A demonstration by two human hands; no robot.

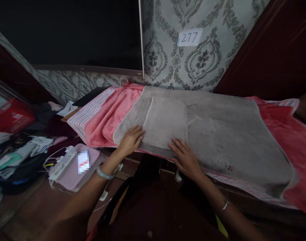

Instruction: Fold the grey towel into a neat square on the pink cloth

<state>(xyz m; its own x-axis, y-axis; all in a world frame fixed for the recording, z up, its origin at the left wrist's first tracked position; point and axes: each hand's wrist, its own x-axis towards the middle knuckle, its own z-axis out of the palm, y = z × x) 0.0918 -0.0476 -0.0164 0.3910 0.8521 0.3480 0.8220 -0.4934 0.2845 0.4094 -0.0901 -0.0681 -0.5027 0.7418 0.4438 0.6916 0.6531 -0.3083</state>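
Observation:
A grey plush cloth lies spread out in front of me, over a pink blanket with a striped edge. On its left part sits a squarish grey piece, its left edge slightly raised; I cannot tell whether it is a folded flap or a sewn pocket. My left hand rests with fingers flat by that piece's lower left corner. Near its lower right corner lies my right hand, palm down with fingers spread. Neither hand grips anything.
A dark television screen stands behind, left of patterned wallpaper with a paper marked 277. To the left, a pink tray bears a power strip and a lit phone. Clothes lie heaped near a red box.

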